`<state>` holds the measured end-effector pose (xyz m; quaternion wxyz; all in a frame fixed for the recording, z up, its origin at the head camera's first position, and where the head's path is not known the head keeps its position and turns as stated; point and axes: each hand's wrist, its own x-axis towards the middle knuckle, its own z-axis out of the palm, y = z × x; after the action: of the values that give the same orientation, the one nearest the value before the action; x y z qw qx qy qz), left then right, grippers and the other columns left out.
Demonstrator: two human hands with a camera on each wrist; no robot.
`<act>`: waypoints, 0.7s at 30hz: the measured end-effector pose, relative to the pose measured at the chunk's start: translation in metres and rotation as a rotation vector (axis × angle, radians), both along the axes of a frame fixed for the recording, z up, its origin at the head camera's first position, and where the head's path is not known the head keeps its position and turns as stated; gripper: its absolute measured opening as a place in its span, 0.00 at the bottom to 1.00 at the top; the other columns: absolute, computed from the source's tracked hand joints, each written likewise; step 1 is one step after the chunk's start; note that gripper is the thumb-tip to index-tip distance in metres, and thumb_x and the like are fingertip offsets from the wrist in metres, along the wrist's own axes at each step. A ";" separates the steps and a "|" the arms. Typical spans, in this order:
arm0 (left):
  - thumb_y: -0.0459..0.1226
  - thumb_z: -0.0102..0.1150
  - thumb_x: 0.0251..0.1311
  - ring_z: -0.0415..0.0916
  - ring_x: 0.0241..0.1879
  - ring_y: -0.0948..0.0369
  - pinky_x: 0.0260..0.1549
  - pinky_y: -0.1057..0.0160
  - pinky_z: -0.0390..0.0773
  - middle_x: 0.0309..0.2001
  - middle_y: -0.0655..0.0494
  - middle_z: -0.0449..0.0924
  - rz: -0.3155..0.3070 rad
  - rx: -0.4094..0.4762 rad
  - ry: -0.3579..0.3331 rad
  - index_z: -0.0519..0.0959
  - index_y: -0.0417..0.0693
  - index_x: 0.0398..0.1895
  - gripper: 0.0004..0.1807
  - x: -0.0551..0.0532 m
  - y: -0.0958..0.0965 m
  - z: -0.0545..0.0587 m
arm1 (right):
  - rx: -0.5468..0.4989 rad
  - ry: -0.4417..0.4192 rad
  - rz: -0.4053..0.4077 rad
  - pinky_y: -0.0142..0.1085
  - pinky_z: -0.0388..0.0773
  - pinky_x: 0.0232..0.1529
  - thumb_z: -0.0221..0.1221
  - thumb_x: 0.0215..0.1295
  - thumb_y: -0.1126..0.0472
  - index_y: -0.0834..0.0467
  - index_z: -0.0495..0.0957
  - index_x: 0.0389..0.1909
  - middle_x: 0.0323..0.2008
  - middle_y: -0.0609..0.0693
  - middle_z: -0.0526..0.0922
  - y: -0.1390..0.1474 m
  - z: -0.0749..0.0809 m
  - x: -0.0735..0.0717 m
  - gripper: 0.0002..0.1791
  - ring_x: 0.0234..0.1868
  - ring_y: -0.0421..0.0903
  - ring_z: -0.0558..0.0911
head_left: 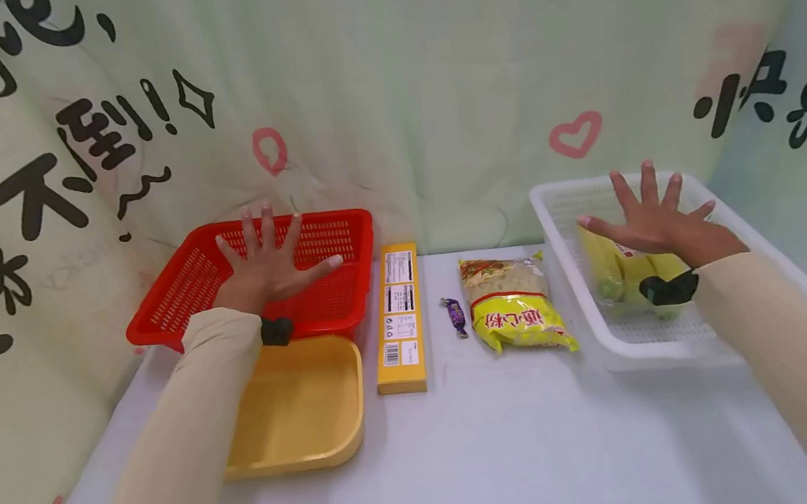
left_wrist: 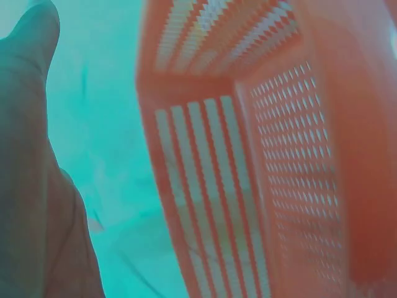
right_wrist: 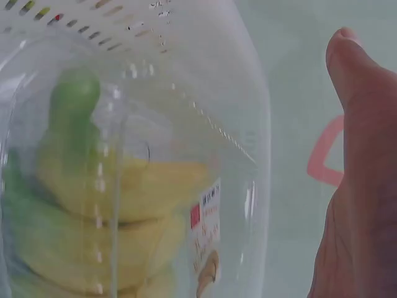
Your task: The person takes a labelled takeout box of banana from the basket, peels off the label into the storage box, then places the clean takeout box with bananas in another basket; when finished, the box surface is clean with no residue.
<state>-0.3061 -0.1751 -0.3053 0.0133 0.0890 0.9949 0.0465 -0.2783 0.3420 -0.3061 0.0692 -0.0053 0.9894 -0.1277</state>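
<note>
A person in cream sleeves (head_left: 191, 429) spreads both bare hands over a table with a white cover (head_left: 517, 440), and we count nothing in either grasp. The left hand (head_left: 265, 265), fingers straight and splayed wide, hovers above a red perforated plastic basket (head_left: 326, 299); from the left wrist we see its thumb apart from the slotted wall. The right hand (head_left: 660, 224), its fingers fanned just as wide, hangs over a white plastic basket (head_left: 616, 356). Inside that basket lie yellow bananas (right_wrist: 93, 230), some tinged green, under clear plastic packaging (right_wrist: 164, 136) with a printed label (right_wrist: 206, 236), and from the right wrist we find the thumb clear of the rim. Black straps circle both wrists.

Just in front of the red basket sits a shallow yellow tray (head_left: 308, 398), partly hidden from us by the left sleeve; whether the two touch, we cannot tell. Between the baskets, from left to right, we find a long yellow-orange box (head_left: 402, 319) bearing white label panels and a barcode, a small purple-wrapped candy (head_left: 455, 317) and a yellow-and-clear bag of macaroni (head_left: 519, 302). Behind them hangs a pale green curtain (head_left: 402, 118) with black lettering and pink-red hearts.
</note>
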 end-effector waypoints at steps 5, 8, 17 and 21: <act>0.70 0.44 0.57 0.11 0.71 0.42 0.58 0.28 0.18 0.74 0.42 0.14 -0.040 0.032 0.018 0.35 0.54 0.79 0.56 0.003 0.018 0.001 | -0.020 0.011 -0.002 0.81 0.22 0.44 0.40 0.61 0.24 0.57 0.18 0.73 0.65 0.65 0.05 0.011 0.002 0.003 0.60 0.60 0.78 0.14; 0.71 0.45 0.55 0.12 0.71 0.42 0.59 0.30 0.19 0.75 0.42 0.16 -0.050 0.076 0.027 0.37 0.52 0.79 0.57 0.003 0.029 -0.003 | -0.033 -0.004 -0.009 0.81 0.22 0.44 0.39 0.62 0.24 0.57 0.19 0.72 0.64 0.66 0.04 0.019 -0.001 0.005 0.59 0.60 0.79 0.14; 0.64 0.55 0.57 0.17 0.73 0.45 0.68 0.41 0.27 0.76 0.42 0.23 -0.110 0.163 0.076 0.40 0.46 0.78 0.56 0.006 0.071 -0.012 | -0.105 -0.035 -0.029 0.82 0.26 0.46 0.40 0.65 0.28 0.63 0.20 0.72 0.65 0.75 0.11 0.042 -0.006 0.016 0.58 0.62 0.83 0.23; 0.63 0.54 0.59 0.14 0.73 0.49 0.70 0.47 0.28 0.77 0.44 0.23 -0.151 0.235 0.062 0.43 0.46 0.78 0.54 0.012 0.096 -0.019 | -0.157 -0.054 -0.031 0.81 0.33 0.50 0.41 0.67 0.32 0.66 0.18 0.70 0.65 0.75 0.11 0.053 -0.010 0.021 0.57 0.64 0.80 0.23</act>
<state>-0.2946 -0.0790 -0.3246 -0.0247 0.1659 0.9730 0.1588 -0.2569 0.3954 -0.3158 0.0935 0.0079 0.9740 -0.2061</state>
